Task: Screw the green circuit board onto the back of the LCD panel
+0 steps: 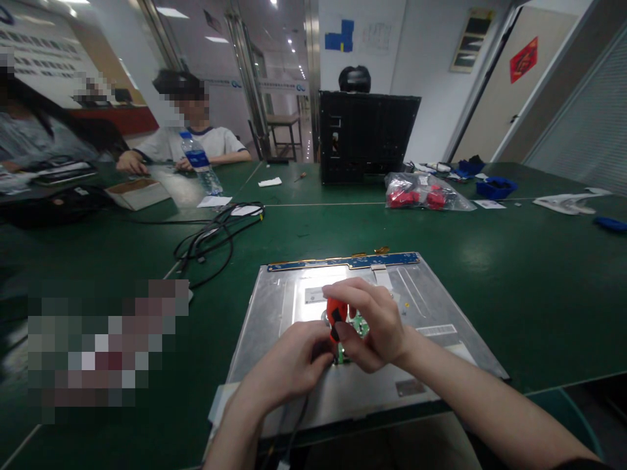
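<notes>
My right hand (375,323) grips the orange-and-black handle of a screwdriver (336,313), held upright over a metal-backed display panel (274,307). The screwdriver's tip is hidden behind my fingers. Beside it, my left hand (306,352) is closed, with its thumb and fingers low at a green circuit board (361,324). What those fingers hold, if anything, cannot be seen. A blue circuit strip (318,264) runs along the panel's far edge. From under my left hand a dark cable (298,424) comes toward me.
Black cables (210,235) lie coiled at left. Farther back are a water bottle (200,163), an open box (138,193), a black monitor housing (367,137) and a plastic bag with red items (424,194). Blue trays (496,188) stand at right. Other people sit across the green table (490,281).
</notes>
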Demonstrator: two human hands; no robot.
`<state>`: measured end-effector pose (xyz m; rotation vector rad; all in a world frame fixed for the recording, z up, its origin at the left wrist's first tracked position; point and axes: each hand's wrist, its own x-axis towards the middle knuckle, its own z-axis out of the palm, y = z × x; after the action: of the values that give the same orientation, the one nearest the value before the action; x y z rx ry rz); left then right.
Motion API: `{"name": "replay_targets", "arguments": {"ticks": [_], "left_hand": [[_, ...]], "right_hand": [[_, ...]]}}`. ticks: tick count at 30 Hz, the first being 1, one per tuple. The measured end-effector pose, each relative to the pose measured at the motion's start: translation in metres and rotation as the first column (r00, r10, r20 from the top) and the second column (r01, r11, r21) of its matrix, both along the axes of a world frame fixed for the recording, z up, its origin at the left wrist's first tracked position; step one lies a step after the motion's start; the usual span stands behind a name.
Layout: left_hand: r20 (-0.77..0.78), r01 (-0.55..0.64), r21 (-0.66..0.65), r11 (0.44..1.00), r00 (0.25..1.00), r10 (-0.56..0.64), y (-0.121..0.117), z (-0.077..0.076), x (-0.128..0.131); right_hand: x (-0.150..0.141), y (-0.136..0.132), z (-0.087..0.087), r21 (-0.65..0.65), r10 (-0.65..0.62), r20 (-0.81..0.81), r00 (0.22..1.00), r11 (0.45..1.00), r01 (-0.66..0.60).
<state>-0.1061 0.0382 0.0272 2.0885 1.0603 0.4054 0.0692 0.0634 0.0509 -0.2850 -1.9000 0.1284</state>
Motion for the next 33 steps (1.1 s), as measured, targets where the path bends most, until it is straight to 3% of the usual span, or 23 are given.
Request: {"name": "replay_targets", "arguments": {"ticks": [17,27,33], "left_hand": [[0.006,-0.026,0.025,0.999,1.000,0.026,-0.0006,0.0060,0.0013],[-0.011,-0.001,0.014,1.000,1.000,0.001,-0.0013,0.0022,0.0001],[-0.011,-0.032,0.002,0.999,0.999,0.032,-0.0011,0.0030,0.0006]], "right_hand": [[-0.0026,-0.0013,0.0012,0.051,-0.113,-0.019,0.993,0.992,0.114],[-0.0008,0.0003,0.0009,0.019,-0.001,-0.005,1.000,1.000,0.001],[-0.0021,0.0001,-0.0007,0.026,-0.055,-0.030,0.998,0.998,0.056]]}}
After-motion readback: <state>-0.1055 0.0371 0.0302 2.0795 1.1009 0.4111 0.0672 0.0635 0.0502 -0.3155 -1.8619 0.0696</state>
